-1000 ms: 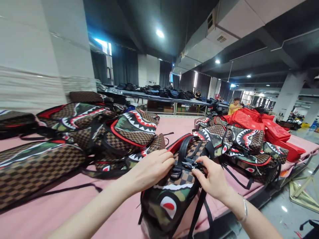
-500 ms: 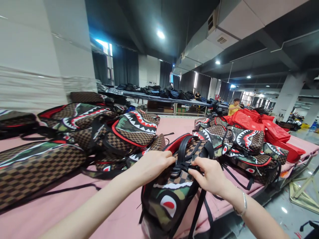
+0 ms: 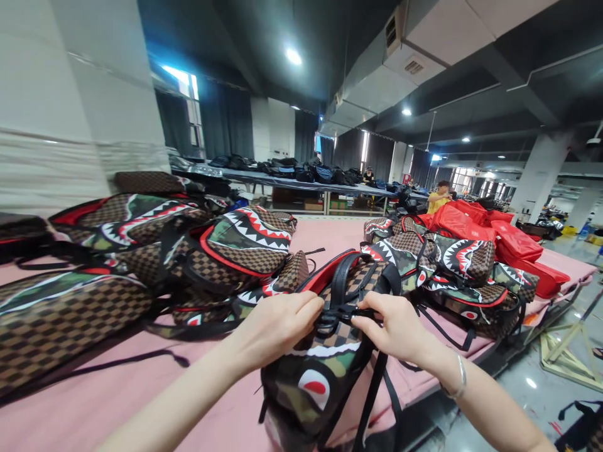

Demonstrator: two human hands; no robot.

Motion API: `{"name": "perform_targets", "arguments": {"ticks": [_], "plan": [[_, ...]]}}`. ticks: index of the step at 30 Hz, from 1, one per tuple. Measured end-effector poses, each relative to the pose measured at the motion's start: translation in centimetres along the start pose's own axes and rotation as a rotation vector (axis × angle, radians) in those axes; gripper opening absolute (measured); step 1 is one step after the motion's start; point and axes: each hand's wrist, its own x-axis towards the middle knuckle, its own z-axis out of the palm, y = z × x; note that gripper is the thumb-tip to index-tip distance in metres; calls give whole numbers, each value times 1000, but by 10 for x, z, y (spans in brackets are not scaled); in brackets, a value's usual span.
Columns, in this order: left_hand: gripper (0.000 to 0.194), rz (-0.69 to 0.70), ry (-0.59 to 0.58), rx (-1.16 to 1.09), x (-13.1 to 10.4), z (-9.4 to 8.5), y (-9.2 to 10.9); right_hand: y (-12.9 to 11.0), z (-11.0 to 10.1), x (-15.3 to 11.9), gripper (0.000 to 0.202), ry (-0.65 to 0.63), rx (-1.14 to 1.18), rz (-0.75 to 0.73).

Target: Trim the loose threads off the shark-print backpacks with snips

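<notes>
Checkered backpack (image 3: 306, 367) with eye print is placed at the near middle of the pink surface (image 3: 235, 417). A small black piece (image 3: 347, 312), exact kind unclear, is pinched between thumb and fingers of the right hand (image 3: 394, 325), just near the black handle (image 3: 338, 282). The left hand (image 3: 285, 325) is curled against the backpack's top on the left; whether anything is gripped there cannot be told. The hands are held slightly apart. Shark-mouth backpacks (image 3: 252, 242) are piled left, others (image 3: 464, 258) right; red bags (image 3: 464, 225) are heaped farther right.
</notes>
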Motion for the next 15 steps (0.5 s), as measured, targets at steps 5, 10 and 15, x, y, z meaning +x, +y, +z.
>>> {"name": "perform_targets", "arguments": {"ticks": [5,10,15], "plan": [[19,-24,93,41,-5,-1,8,-4,0,11,13,-33,-126,-49],[22,-11,127,17,-2,1,11,-4,0,20,10,-76,-185,-128],[15,-148,220,-134,-3,-4,16,-1,0,12,9,-29,-100,-110]]}}
